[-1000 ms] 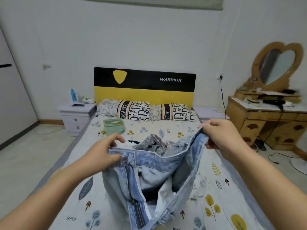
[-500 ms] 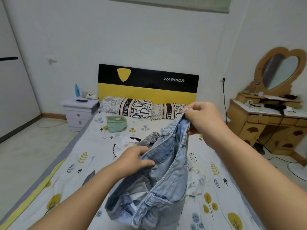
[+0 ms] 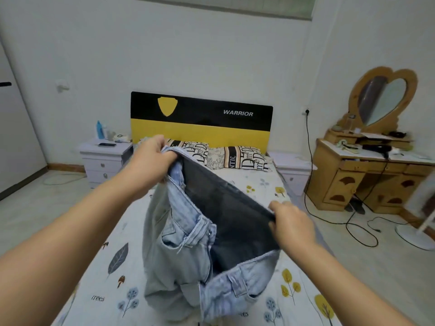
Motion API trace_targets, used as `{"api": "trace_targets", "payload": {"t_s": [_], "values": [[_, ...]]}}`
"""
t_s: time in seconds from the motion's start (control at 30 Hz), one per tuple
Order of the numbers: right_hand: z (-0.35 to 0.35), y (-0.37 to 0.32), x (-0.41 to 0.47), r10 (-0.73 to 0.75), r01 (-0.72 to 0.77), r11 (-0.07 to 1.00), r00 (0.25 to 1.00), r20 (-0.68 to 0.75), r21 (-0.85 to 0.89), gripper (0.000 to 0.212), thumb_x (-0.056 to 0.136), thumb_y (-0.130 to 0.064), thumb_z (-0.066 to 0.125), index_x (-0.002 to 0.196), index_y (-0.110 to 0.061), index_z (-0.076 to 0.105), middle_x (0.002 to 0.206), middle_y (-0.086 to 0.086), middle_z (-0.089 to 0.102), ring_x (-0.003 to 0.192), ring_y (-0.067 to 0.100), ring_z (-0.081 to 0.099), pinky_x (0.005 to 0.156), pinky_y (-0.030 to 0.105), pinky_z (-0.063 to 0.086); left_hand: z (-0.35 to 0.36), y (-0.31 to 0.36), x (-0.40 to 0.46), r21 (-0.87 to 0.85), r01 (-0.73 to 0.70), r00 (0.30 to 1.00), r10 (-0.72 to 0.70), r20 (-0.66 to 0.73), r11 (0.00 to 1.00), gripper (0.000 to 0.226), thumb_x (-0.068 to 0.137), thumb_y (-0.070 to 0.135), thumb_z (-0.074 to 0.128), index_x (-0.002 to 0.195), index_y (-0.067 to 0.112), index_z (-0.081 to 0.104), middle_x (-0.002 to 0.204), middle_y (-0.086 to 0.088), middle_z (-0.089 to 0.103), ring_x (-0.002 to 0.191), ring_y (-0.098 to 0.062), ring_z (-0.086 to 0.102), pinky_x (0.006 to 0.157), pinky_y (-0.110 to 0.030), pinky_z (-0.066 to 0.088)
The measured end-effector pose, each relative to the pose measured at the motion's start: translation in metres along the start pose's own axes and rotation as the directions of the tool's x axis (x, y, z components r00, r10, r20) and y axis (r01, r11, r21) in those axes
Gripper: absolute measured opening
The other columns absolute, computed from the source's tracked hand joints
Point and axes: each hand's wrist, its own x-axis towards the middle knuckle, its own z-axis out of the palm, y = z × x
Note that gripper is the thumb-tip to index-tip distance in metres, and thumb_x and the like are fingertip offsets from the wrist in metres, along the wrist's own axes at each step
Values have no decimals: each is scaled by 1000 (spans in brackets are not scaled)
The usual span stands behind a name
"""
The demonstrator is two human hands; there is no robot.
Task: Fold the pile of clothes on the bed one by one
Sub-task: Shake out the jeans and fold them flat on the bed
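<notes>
Above the bed [image 3: 270, 191], pale blue jeans [image 3: 179, 243], dark inside, waistband pinched by left hand [image 3: 150, 158] and right hand [image 3: 292, 224] fingers

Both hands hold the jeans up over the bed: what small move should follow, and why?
Probably pull the hands apart to stretch the waistband. The left hand and right hand each grip an edge of the jeans, which hang crumpled and bunch on the bed, too rumpled to fold.

My single head view sits at the foot of the bed [image 3: 270, 184], facing forward and slightly down toward the headboard [image 3: 200, 121], close over both forearms, wide enough to catch both side walls.
</notes>
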Motion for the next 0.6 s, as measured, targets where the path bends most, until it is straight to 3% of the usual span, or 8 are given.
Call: {"api": "trace_targets", "payload": {"t_s": [0.1,0.2,0.27,0.33,0.47,0.6], "values": [[18,11,-4,48,-46,999,983,174,-16,9,88,-12,49,91,-19,54,105,8,54,96,29,56,63,28,36,-13,-4,9,-14,26,993,-27,-112,1000,11,88,9,50,78,10,46,72,-16,49,69,-23,47,60,-39,40],[18,25,-1,78,-137,970,958,275,203,17,84,-1,43,79,-14,54,82,11,62,76,28,61,55,26,39,-33,-14,13,-40,102,971,-108,-214,994,23,89,8,51,71,18,40,68,-12,49,64,-22,48,52,-32,40],[7,29,1,113,-268,845,936,334,464,24,84,3,37,78,-6,59,58,10,57,50,25,57,41,23,38,-43,-22,11,-30,149,971,-152,-185,988,24,91,7,51,73,20,41,69,-12,52,59,-22,49,52,-31,41],[-9,30,2,129,-360,684,916,380,634,30,84,7,31,83,1,61,47,10,52,35,22,49,35,20,35,-49,-29,5,18,187,973,-183,-138,982,22,92,7,52,76,19,44,69,-11,53,57,-21,47,52,-29,39],[-44,29,7,178,-407,529,911,372,745,29,83,8,32,82,3,61,43,13,51,28,19,44,32,17,34,-51,-39,-6,44,217,974,-213,-76,975,21,93,6,52,74,16,51,70,-12,52,57,-19,42,53,-24,33],[-68,30,12,210,-375,452,927,312,809,19,82,7,42,85,7,60,56,17,56,38,20,55,37,25,49,-52,-43,-15,146,205,977,-211,32,968,24,92,-3,41,86,10,61,78,-15,56,65,-20,45,53,-25,31]]}}
